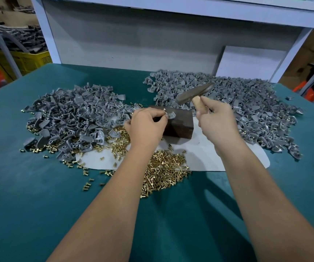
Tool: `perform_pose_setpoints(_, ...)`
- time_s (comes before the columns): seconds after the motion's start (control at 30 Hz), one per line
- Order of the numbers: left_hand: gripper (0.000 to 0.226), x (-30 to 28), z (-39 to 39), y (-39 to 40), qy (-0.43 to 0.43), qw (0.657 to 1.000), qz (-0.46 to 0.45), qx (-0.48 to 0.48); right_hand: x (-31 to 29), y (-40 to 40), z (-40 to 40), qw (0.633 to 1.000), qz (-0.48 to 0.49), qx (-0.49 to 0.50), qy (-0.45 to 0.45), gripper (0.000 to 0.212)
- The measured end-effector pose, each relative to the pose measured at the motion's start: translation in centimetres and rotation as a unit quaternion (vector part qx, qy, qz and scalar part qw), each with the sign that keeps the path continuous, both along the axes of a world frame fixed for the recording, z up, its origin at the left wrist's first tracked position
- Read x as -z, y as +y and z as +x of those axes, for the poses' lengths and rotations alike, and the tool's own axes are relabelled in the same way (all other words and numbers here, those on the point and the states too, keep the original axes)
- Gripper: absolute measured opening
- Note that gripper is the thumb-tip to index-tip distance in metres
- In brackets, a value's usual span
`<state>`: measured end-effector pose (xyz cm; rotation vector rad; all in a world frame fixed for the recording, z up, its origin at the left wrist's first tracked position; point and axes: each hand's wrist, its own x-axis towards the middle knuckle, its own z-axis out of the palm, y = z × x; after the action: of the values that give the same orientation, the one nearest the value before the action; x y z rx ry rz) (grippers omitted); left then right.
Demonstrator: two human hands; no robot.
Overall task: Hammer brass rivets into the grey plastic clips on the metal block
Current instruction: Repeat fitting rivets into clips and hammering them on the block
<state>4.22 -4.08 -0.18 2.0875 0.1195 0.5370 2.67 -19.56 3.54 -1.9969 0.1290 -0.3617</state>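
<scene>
— Brass rivet (164, 109) is standing in a grey clip (171, 115) on the metal block (178, 124); the left hand (146, 123) is pinching them steady.

— And the right hand (216, 118)?

— It is gripping the hammer (194, 93), raised above the block.

— Much left?

— Plenty, I judge: clip heaps (73, 114) are lying on both sides, loose rivets (163, 173) near.

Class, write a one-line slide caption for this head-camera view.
Left hand steadies a grey plastic clip with brass rivet on the dark metal block; right hand raises a wooden-handled hammer.
</scene>
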Motion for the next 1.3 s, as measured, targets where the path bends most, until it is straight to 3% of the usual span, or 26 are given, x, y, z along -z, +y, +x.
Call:
perform_pose_setpoints(0.17,0.011,-0.2,-0.1,0.3,0.005,1.0,-0.016,0.014,0.3,0.3,0.0,0.999,-0.035,0.0,0.022,0.038)
perform_pose_setpoints(0.3,0.007,-0.7,0.3,1.4,-0.003,0.987,-0.163,-0.001,0.4,-1.4,0.3,0.996,-0.066,0.059,0.006,0.018)
perform_pose_setpoints(0.43,0.011,-1.0,0.5,2.1,-0.044,0.975,-0.218,-0.023,1.2,-3.0,-0.2,0.989,-0.06,0.1,0.086,0.024)
perform_pose_setpoints(0.53,0.009,-0.9,0.5,1.9,-0.045,0.973,-0.224,-0.023,1.3,-3.0,-1.0,0.967,-0.186,0.112,0.133,0.028)
perform_pose_setpoints(0.6,0.009,-0.9,0.5,1.8,-0.039,0.976,-0.214,-0.023,1.1,-2.4,-1.3,0.914,-0.362,0.165,0.077,0.025)
perform_pose_setpoints(0.67,0.009,-0.9,0.4,1.7,-0.04,0.978,-0.203,-0.017,0.3,-0.8,-1.8,0.869,-0.453,0.194,-0.035,0.022)
perform_pose_setpoints(0.77,0.01,-1.0,0.1,1.6,-0.047,0.981,-0.187,-0.009,-0.4,2.3,-2.8,0.913,-0.391,0.058,-0.101,0.019)
perform_pose_setpoints(0.87,0.009,-1.0,0.0,1.6,-0.056,0.981,-0.184,-0.003,0.9,5.5,-3.5,0.884,-0.456,-0.055,-0.084,0.016)
perform_pose_setpoints(0.97,0.008,-0.9,0.0,1.6,-0.061,0.98,-0.191,0.005,1.8,6.8,-3.5,0.862,-0.5,-0.073,-0.048,0.017)
perform_pose_setpoints(1.13,0.009,-0.7,0.1,1.4,-0.055,0.985,-0.164,0.02,2.3,6.5,-2.8,0.877,-0.468,-0.088,-0.062,0.017)
perform_pose_setpoints(1.2,0.013,-0.7,0.1,1.4,-0.056,0.989,-0.134,0.035,2.2,5.9,-2.4,0.907,-0.403,-0.069,-0.1,0.015)
perform_pose_setpoints(1.3,0.014,-0.5,0.2,1.2,-0.055,0.997,-0.034,0.051,0.9,4.5,-1.3,0.972,-0.205,0.009,-0.116,0.012)
